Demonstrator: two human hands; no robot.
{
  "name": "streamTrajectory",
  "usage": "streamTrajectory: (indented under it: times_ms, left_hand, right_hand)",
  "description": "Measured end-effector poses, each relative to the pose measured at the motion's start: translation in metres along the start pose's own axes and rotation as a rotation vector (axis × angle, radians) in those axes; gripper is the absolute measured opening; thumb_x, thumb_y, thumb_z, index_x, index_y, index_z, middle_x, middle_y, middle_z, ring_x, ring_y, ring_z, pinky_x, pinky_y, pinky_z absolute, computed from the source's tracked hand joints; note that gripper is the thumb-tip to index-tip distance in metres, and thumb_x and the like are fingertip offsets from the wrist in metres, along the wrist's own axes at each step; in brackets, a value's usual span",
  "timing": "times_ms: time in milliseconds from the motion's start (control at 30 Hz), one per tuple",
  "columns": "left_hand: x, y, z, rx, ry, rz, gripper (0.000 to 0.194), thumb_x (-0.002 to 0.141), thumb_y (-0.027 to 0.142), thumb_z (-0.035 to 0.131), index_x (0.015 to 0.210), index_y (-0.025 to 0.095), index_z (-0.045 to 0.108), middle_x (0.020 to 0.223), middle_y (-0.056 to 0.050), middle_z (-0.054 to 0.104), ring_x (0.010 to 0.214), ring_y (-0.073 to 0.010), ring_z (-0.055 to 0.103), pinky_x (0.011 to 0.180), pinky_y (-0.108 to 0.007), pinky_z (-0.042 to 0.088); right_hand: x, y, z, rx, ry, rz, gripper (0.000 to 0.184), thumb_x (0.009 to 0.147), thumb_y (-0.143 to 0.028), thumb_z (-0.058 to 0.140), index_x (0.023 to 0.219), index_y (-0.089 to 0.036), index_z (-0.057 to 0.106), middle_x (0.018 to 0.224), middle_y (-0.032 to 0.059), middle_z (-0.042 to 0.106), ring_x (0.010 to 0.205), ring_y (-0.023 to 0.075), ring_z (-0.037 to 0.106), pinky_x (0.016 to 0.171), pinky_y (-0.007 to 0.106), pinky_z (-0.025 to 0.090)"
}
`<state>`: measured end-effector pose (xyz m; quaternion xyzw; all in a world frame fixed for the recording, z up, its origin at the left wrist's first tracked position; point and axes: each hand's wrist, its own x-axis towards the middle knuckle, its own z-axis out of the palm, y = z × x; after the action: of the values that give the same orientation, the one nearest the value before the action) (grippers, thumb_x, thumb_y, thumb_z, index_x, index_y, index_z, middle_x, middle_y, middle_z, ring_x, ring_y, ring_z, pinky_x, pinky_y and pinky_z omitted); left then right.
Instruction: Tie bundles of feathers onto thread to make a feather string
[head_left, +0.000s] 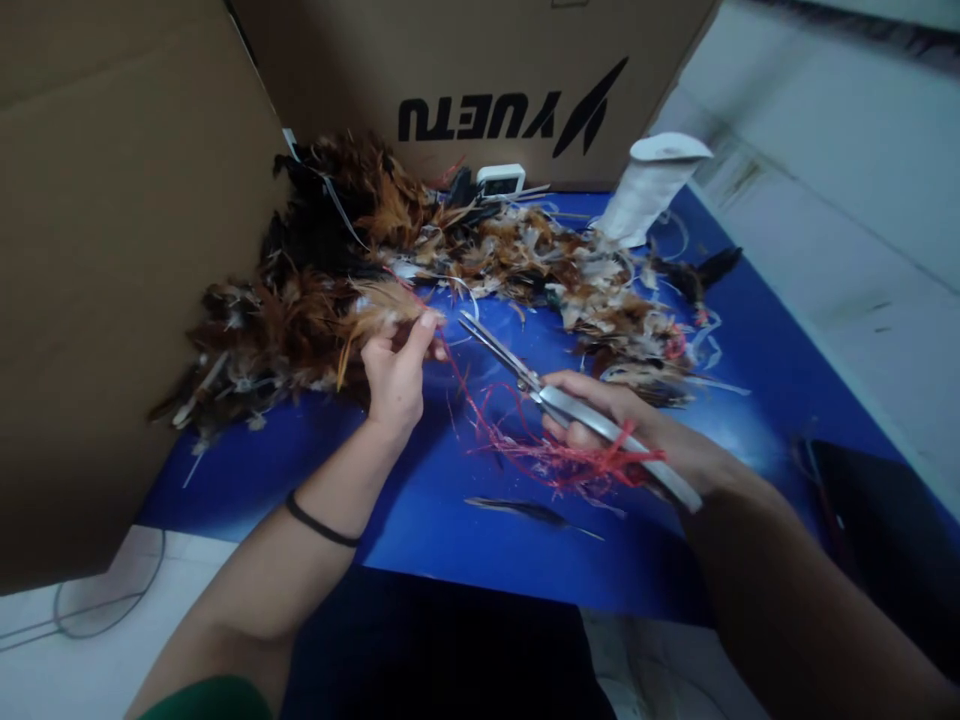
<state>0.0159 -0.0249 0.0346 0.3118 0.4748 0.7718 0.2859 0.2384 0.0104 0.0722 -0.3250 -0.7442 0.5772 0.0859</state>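
My left hand [399, 375] pinches a small bunch of tan feathers [379, 305] between thumb and fingers. Red string [469, 390] trails down from that pinch toward a loose red tangle. My right hand [600, 405] is closed round the scissors [506, 350], whose blades point up and left toward the bunch, without touching it. From the scissors' handle area hangs the tangle of red plastic string [555, 460]. Below it, a single dark feather [529, 513] lies on the blue table top [420, 510].
A long heap of brown, black and whitish feathers [517, 250] curves across the table's back. Behind it stand a cardboard box [480, 50], a small white device with a screen [501, 181] and a white paper roll [645, 190]. At right lies a dark flat object [877, 510].
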Motion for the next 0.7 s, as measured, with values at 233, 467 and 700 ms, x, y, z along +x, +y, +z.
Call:
streamTrajectory:
  times_ms: [233,467,700]
  left_hand:
    - [0.001,0.003,-0.001,-0.06,-0.07,-0.162,0.023,0.068,0.034,0.074,0.07,0.015,0.062,0.061,0.002,0.058,0.053,-0.0057,0.052,0.049,-0.018,0.044]
    - [0.001,0.003,-0.003,-0.167,-0.121,-0.398,0.02,0.067,0.028,0.075,0.066,0.015,0.06,0.059,0.004,0.055,0.047,-0.0029,0.048,0.044,-0.016,0.039]
    - [-0.001,0.012,-0.002,-0.315,-0.215,-0.568,0.022,0.065,0.026,0.076,0.069,0.013,0.058,0.062,0.004,0.055,0.044,-0.0009,0.045,0.04,-0.014,0.037]
  right_hand:
    - [0.005,-0.005,-0.004,0.021,-0.036,0.03,0.043,0.073,-0.041,0.067,0.109,-0.021,0.054,0.077,0.0004,0.056,0.064,0.0114,0.052,0.054,0.023,0.043]
    - [0.006,0.004,-0.008,0.093,-0.145,0.033,0.046,0.074,-0.041,0.067,0.112,-0.02,0.054,0.073,-0.0005,0.055,0.056,0.0082,0.048,0.049,0.021,0.039]
    - [0.007,0.019,-0.015,0.149,-0.25,0.015,0.049,0.077,-0.038,0.066,0.119,-0.018,0.05,0.077,0.001,0.056,0.057,0.0066,0.048,0.048,0.018,0.038]
